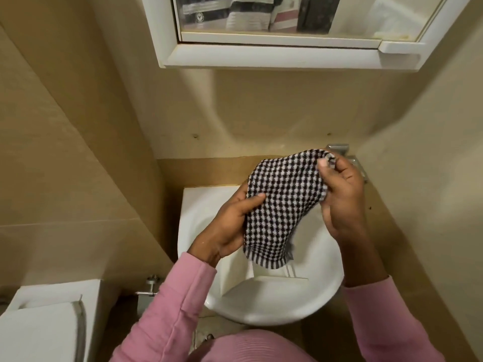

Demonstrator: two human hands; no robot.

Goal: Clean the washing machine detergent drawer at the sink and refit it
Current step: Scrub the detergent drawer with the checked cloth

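Above the sink [192,215], both hands hold a black-and-white checked cloth [285,202] spread between them. The left hand [230,223] grips the cloth's near-left edge, thumb on top. The right hand [339,197] pinches its far corner over the sink's back right. Down in the sink's bowl lies a white angular piece, probably the detergent drawer [261,288], partly hidden by the cloth. A mirrored cabinet [261,57] hangs above the sink; a toilet tank [52,307] stands left of it.
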